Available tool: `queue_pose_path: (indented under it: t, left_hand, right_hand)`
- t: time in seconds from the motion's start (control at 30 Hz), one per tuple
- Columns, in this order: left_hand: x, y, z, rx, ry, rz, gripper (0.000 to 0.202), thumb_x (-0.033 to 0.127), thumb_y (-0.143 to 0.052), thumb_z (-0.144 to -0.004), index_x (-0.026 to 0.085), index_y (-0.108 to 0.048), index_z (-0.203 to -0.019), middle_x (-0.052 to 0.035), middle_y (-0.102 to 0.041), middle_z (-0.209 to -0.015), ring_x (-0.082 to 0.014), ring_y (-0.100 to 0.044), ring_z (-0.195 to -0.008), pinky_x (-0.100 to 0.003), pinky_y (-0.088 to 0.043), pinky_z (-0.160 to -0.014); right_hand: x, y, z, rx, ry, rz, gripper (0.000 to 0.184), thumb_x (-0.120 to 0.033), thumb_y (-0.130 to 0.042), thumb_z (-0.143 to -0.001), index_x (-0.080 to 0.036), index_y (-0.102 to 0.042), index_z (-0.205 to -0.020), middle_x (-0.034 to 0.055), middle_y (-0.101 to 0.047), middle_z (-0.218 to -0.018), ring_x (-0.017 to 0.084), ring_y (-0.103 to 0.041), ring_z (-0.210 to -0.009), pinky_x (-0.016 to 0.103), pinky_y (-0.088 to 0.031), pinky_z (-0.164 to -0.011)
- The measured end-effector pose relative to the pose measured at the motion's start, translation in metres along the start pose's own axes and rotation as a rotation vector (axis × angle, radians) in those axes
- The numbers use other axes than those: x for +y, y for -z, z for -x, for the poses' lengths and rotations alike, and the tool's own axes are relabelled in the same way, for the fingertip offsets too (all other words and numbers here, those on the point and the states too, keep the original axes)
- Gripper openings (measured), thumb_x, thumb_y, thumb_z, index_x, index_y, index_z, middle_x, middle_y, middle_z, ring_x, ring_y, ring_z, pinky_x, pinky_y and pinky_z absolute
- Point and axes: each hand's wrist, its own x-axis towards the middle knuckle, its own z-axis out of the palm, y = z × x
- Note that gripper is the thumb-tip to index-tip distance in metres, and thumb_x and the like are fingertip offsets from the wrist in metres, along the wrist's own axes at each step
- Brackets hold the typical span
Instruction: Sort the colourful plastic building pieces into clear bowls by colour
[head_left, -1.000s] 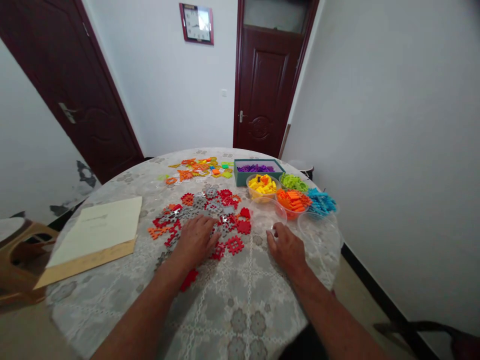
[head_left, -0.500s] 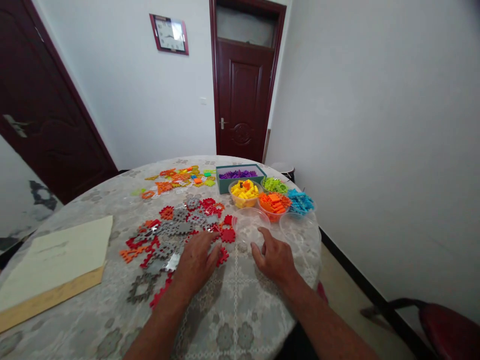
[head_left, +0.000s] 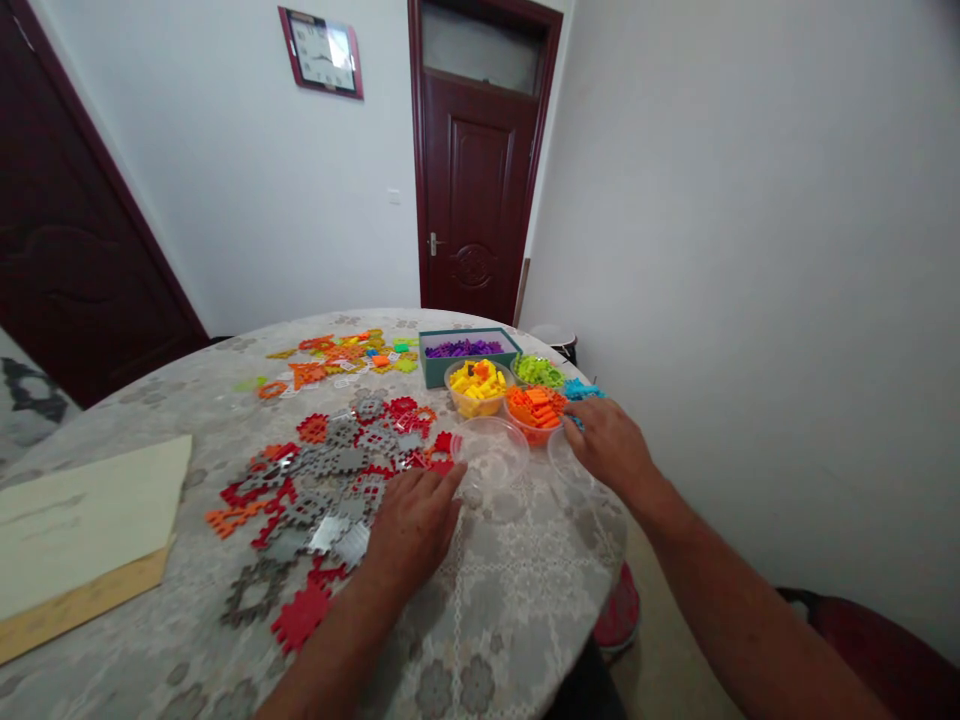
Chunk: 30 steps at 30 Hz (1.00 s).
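Blue pieces (head_left: 580, 388) lie at eleven o'clock from the nearer right hand (head_left: 609, 440), fingers bent beside them, two o'clock from the left hand (head_left: 416, 515); whether either grips anything is hidden.

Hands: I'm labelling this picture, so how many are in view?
2: the left hand beside the red and gray pieces, the right hand at the blue pieces, which it partly hides.

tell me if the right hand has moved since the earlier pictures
Yes: judged against the green box, the right hand has moved farther forward and rightward, now covering part of the blue pieces.
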Motion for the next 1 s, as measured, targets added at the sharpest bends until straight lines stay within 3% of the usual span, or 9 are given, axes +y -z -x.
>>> queue_pose_path:
  t: [0.1, 0.2, 0.63, 1.0]
  left_hand:
    - [0.002, -0.010, 0.000, -0.020, 0.002, -0.009, 0.044, 0.027, -0.056, -0.098, 0.028, -0.059, -0.142, -0.0083, -0.074, -0.107, -0.0277, -0.064, -0.102, -0.047, -0.050, -0.097]
    - [0.000, -0.014, 0.003, -0.020, -0.008, 0.006, 0.045, 0.026, -0.055, -0.099, 0.027, -0.057, -0.144, -0.0086, -0.074, -0.107, -0.0281, -0.063, -0.103, -0.048, -0.049, -0.099]
    - [-0.007, -0.014, 0.018, -0.016, -0.022, 0.119, 0.055, 0.021, -0.055, -0.097, 0.027, -0.050, -0.152, -0.0094, -0.072, -0.110, -0.0270, -0.062, -0.106, -0.049, -0.048, -0.103]
    - [-0.006, -0.012, 0.020, -0.045, -0.020, 0.126, 0.056, 0.019, -0.056, -0.095, 0.026, -0.051, -0.151, -0.0098, -0.072, -0.113, -0.0286, -0.062, -0.109, -0.050, -0.049, -0.103]
  right_hand:
    - [-0.018, -0.010, -0.016, -0.186, 0.011, 0.091, 0.027, -0.032, -0.056, -0.102, -0.015, -0.077, -0.105, 0.0161, -0.074, -0.109, 0.027, -0.064, -0.108, 0.036, -0.046, -0.097]
    - [-0.037, -0.020, -0.022, -0.283, 0.024, 0.143, 0.032, -0.036, -0.057, -0.101, -0.014, -0.079, -0.108, 0.0184, -0.075, -0.110, 0.029, -0.066, -0.108, 0.037, -0.048, -0.092]
    - [-0.044, -0.051, -0.040, -0.318, -0.007, 0.283, 0.029, -0.020, -0.053, -0.098, -0.011, -0.080, -0.106, 0.0233, -0.077, -0.107, 0.028, -0.073, -0.103, 0.037, -0.052, -0.088]
    - [-0.051, -0.034, -0.040, -0.282, 0.097, 0.322, 0.028, -0.013, -0.053, -0.097, -0.010, -0.079, -0.103, 0.0226, -0.076, -0.107, 0.029, -0.074, -0.101, 0.036, -0.052, -0.086]
